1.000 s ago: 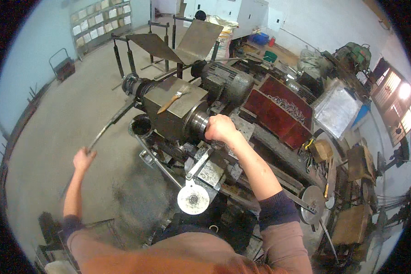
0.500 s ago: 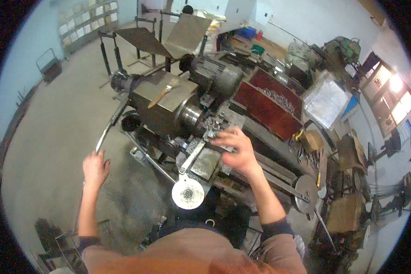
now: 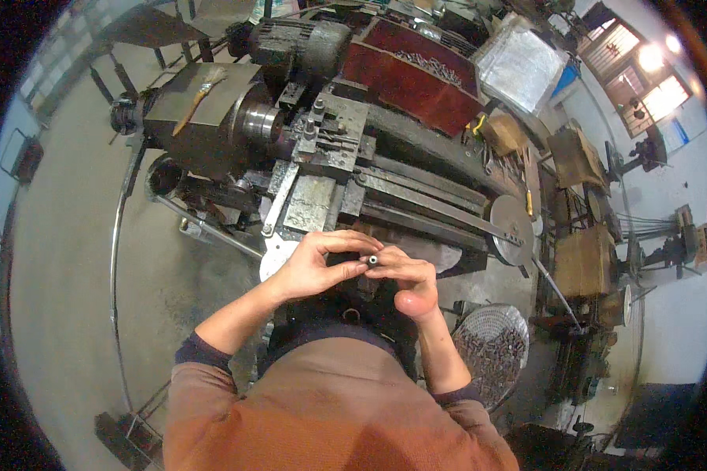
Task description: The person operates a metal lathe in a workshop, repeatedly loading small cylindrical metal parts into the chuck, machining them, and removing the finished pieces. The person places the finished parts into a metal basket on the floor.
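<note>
In front of my body my two hands come together around a small, dark metal sleeve (image 3: 372, 260) with a bright ring-shaped end and a hole in it. My left hand (image 3: 310, 268) pinches it between thumb and fingers from the left. From the right, the fingers of my right hand (image 3: 405, 276) press on it too. Most of the part's length is hidden by fingers. Just beyond the hands is the lathe, with its shiny round spindle nose (image 3: 261, 123) and the tool post (image 3: 313, 135). A white handwheel disc (image 3: 275, 257) lies partly behind my left hand.
A wood-handled brush (image 3: 199, 98) lies on the headstock. Behind the bed stands a dark red tray (image 3: 404, 86) holding small metal pieces. A round basket (image 3: 467, 318) of small metal parts sits low at my right. A long lever rod (image 3: 116, 235) hangs down at the left.
My left hand has left the long lever, and my right hand has come back from the tool post. Both now meet before my body on a small metal sleeve. The view has tilted down.
</note>
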`<act>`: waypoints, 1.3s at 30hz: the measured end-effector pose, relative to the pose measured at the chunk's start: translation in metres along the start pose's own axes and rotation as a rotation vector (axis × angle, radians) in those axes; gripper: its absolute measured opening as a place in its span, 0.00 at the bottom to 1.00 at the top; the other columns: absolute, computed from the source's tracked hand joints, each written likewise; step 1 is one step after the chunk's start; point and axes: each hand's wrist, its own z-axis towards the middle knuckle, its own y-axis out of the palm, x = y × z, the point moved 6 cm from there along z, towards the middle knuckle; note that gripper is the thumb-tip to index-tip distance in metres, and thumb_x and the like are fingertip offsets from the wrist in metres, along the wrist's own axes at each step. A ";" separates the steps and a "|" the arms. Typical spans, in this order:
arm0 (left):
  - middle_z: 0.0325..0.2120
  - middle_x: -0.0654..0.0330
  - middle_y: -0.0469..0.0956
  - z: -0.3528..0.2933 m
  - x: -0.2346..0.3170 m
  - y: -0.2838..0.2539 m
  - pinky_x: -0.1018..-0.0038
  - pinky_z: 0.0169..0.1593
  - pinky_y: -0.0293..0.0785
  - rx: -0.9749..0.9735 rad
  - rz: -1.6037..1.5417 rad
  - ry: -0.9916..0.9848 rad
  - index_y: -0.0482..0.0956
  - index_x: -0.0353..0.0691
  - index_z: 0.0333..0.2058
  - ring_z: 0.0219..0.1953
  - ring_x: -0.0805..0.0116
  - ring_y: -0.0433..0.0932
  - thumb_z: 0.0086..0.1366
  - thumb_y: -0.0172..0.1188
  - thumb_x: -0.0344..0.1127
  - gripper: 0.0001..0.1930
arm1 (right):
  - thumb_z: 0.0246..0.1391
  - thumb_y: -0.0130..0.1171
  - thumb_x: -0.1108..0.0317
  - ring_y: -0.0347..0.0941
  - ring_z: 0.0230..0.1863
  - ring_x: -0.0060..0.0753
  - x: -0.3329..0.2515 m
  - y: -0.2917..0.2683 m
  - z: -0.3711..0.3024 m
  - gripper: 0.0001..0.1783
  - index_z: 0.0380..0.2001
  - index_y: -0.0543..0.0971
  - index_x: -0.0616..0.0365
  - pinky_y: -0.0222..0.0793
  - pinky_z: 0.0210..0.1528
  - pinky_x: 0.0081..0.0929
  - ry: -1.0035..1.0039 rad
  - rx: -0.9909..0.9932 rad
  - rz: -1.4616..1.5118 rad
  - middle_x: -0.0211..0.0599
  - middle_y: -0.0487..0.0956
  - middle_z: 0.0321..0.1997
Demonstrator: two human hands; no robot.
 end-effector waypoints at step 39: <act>0.34 0.51 0.78 0.000 -0.017 -0.042 0.70 0.41 0.73 0.222 0.480 0.019 0.78 0.33 0.33 0.37 0.58 0.78 0.50 0.60 0.24 0.09 | 0.33 0.57 0.58 0.74 0.42 0.42 0.030 -0.101 0.043 0.20 0.31 0.81 0.59 0.67 0.46 0.33 0.064 0.013 -0.366 0.44 0.79 0.36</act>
